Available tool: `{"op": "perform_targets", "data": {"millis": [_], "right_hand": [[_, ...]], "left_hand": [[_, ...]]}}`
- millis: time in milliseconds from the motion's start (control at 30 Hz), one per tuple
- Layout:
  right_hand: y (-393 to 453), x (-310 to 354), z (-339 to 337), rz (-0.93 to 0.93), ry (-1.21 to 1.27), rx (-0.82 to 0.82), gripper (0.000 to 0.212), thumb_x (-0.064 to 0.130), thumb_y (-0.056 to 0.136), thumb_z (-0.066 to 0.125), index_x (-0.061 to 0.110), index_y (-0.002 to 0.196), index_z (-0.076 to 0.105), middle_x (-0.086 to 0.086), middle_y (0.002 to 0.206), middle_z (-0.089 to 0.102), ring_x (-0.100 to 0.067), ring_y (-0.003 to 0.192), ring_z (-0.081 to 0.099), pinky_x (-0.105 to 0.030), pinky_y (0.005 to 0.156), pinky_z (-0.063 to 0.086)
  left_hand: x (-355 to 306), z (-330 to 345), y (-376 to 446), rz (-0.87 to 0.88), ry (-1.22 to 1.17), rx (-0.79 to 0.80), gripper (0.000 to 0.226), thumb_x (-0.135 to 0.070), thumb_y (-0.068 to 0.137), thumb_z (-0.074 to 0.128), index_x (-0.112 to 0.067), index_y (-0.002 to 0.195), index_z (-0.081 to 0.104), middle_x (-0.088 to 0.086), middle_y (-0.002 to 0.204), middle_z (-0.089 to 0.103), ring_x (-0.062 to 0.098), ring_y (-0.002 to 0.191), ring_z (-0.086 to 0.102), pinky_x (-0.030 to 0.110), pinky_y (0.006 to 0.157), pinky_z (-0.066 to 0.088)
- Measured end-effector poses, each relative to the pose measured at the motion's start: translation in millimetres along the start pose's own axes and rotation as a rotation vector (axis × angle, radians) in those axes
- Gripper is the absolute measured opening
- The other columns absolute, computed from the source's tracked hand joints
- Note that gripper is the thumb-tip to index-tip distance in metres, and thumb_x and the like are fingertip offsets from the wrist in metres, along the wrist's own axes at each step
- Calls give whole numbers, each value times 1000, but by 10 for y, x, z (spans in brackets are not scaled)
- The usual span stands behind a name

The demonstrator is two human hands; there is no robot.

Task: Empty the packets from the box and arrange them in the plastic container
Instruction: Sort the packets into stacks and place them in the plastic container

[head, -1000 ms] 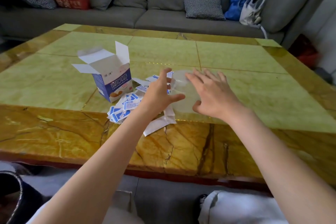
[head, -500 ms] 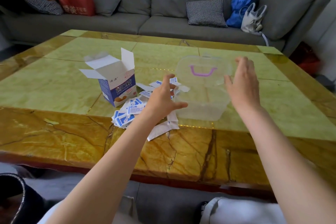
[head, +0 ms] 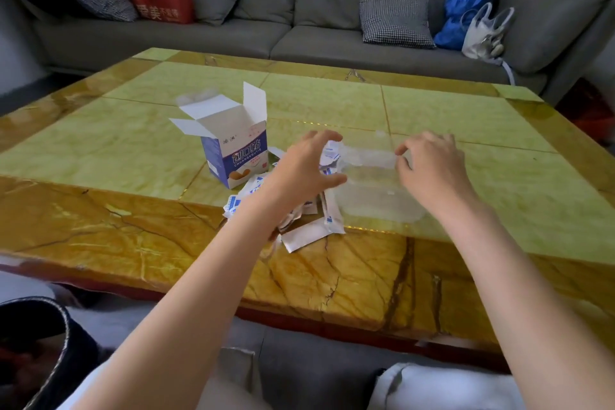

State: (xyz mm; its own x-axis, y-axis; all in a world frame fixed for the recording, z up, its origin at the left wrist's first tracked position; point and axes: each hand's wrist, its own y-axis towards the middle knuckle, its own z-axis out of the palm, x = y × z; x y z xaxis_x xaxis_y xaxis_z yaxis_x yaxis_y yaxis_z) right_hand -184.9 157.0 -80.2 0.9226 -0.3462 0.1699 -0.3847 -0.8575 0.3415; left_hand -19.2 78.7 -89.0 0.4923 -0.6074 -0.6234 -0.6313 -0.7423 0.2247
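The clear plastic container (head: 376, 200) is flanked on the worktop (head: 133, 150) by both hands, left (head: 304, 166) spread and released, right (head: 432, 166) loosely curled, contact indeterminable, packets (head: 309, 233) heaped beside the box (head: 238, 156).

Box (head: 238, 150) stands on table (head: 100, 150), flaps up. Packets (head: 306, 226) lie heaped just right of it; plastic container (head: 376, 200) sits right of the heap. Sofa (head: 299, 10) behind table.

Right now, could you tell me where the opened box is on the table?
In the head view, the box stands upright on the green-tiled table, left of centre, with the spilled packets just in front and the plastic container to its right.
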Motion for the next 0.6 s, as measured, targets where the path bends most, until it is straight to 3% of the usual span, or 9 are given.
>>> {"op": "perform_targets", "data": {"millis": [100,167,267,400,500,600], "right_hand": [[-42,361,-106,-188,241,-103,23,9,93,45,6,103,66,-10,106,66,-26,104,55,-34,90,41],[-122,651,-80,-333,362,22,25,7,94,44,7,104,67,-8,105,69,-22,99,62,-32,90,46],[-225,955,170,-457,355,268,30,10,96,41,9,119,61,-4,124,60,-18,116,53,-25,97,36],[-245,1070,460,-453,343,359,37,9,97,40,14,133,48,-3,136,50,-20,129,41,-29,103,32],[-243,1067,574,-446,265,366,48,2,92,45,19,137,42,-3,135,49,-23,127,40,-35,105,33],[-203,992,594,-412,254,322,45,0,89,48,16,131,49,-3,130,51,-22,123,42,-36,103,37]], "left_hand": [[207,-304,-140,-30,70,-80,35,-15,84,65,-11,117,57,4,119,58,15,104,57,26,89,48],[383,-414,-265,-98,140,-66,24,-12,85,63,-9,109,64,5,107,66,17,97,61,24,84,47],[601,-480,-435,-207,314,30,28,-24,83,66,-12,109,64,5,107,63,18,97,58,26,81,44],[752,-449,-555,-266,386,109,42,-40,77,69,-16,110,59,3,112,57,16,93,51,24,75,38],[759,-392,-582,-265,364,109,41,-35,77,71,-15,109,56,2,113,57,17,95,52,25,76,40],[735,-393,-574,-265,353,79,39,-30,76,73,-14,107,56,2,109,60,19,96,56,27,76,43]]}}
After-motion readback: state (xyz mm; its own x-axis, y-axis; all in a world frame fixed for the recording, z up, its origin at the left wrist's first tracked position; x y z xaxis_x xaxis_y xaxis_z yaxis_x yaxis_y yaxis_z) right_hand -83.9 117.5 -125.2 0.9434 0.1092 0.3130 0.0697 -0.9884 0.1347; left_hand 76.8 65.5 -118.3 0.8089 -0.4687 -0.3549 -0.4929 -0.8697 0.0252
